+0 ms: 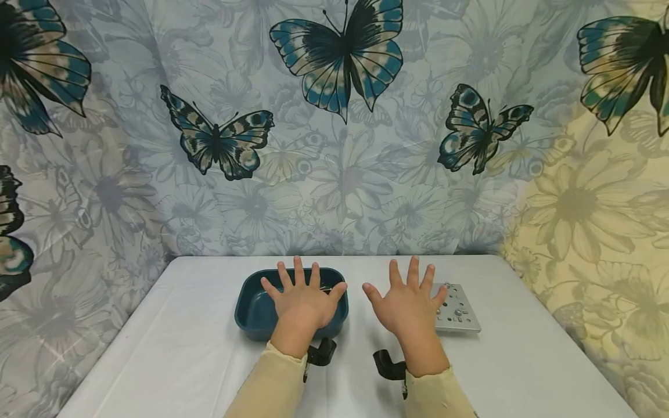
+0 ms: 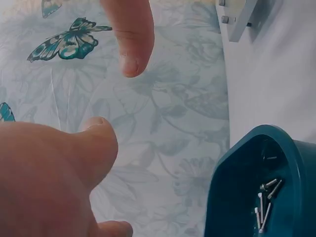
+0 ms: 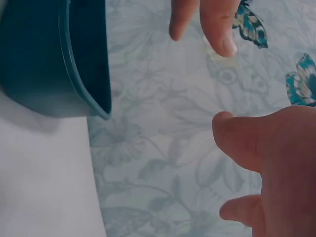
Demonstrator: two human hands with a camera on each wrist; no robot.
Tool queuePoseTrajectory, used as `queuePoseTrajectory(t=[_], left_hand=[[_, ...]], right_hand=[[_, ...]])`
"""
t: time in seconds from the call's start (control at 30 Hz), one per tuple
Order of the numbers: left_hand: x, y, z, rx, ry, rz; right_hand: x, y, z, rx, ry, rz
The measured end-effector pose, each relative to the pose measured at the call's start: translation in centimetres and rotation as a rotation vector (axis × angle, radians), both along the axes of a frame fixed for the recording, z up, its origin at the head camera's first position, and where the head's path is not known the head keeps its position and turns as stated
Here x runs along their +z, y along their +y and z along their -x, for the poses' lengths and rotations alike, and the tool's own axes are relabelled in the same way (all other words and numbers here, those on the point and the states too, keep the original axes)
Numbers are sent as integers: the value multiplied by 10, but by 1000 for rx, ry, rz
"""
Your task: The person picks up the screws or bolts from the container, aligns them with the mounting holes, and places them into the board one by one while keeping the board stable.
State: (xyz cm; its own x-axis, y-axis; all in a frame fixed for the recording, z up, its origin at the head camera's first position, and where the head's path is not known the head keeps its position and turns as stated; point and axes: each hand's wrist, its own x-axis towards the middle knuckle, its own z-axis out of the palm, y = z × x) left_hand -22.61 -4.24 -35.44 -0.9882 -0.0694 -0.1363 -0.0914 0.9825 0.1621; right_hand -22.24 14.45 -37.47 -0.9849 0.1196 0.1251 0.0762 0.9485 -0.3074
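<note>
Both hands are held up over the table with fingers spread, and neither holds anything. My left hand [image 1: 305, 305] is in front of a dark teal tray [image 1: 256, 331], covering part of it in the head view. Inside that tray, several metal screws [image 2: 266, 210] lie loose, as the left wrist view shows. My right hand [image 1: 407, 305] is raised nearest to a silver metal plate [image 1: 462, 319] with holes and small fittings, hiding its left part. Each palm faces away from the head camera.
A white cloth covers the table [image 1: 172, 348]. Behind it hangs a butterfly-patterned curtain [image 1: 345, 174], which also runs along both sides. Black wrist mounts [image 1: 389, 366] stick out inward from the sleeves.
</note>
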Motion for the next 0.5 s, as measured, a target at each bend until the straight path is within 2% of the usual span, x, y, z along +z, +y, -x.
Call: queuePoseTrajectory(t=[0.07, 0.13, 0.2, 0.3, 0.4, 0.5], left_hand=[[-1, -4, 1, -25, 15, -54], [-4, -12, 3, -74, 42, -161], [-10, -24, 7, -146, 68, -298], [-22, -45, 17, -257, 81, -486], [-34, -61, 29, -331, 49, -626], [-45, -68, 40, -378, -12, -729]], right_hand=[[0, 7, 2, 21, 3, 18], [1, 24, 3, 66, 2, 56], [3, 50, 4, 118, -23, 132], [3, 101, 2, 166, -112, 292], [-2, 149, 0, 161, -222, 458], [-14, 181, -1, 154, -297, 574]])
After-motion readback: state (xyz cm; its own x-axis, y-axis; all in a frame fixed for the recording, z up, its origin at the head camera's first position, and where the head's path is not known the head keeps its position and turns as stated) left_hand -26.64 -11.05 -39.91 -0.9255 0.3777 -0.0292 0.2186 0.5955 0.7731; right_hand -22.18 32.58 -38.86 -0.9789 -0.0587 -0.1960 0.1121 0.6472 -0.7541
